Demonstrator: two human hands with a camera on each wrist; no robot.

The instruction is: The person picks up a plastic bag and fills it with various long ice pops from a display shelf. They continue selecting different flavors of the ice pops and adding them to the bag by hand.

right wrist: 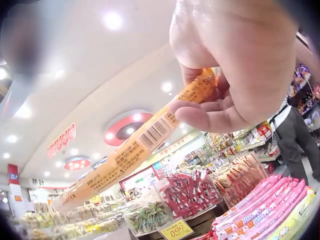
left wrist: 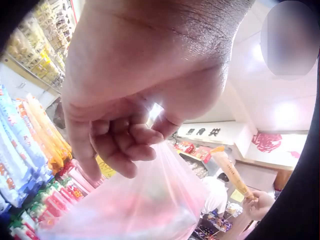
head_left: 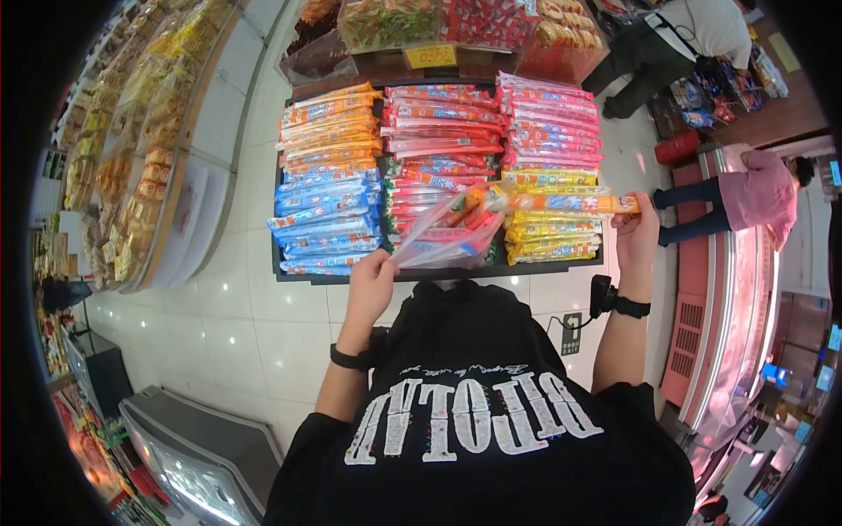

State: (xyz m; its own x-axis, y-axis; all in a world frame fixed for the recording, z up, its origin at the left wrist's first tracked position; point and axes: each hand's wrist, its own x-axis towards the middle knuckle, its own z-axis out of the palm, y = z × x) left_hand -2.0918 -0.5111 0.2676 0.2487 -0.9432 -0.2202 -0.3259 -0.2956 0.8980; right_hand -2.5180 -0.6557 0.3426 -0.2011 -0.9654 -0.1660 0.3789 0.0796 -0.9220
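A clear plastic bag [head_left: 452, 232] hangs from my left hand [head_left: 372, 285], whose fingers pinch its edge; orange items show inside. In the left wrist view the bag [left wrist: 145, 200] spreads below the curled fingers of the left hand [left wrist: 145, 75]. My right hand [head_left: 638, 230] grips one end of a long orange stick package [head_left: 574, 203], its other end at the bag's upper right. The right wrist view shows thumb and fingers of the right hand [right wrist: 235, 75] round the orange package [right wrist: 135, 152], with its barcode visible.
Under both hands a black tray [head_left: 307, 279] bears rows of orange, blue, red, pink and yellow stick packages. Bins with a price sign [head_left: 431, 56] stand behind it. Snack shelves are left; two people [head_left: 754, 197] and a chilled case [head_left: 702, 289] are right.
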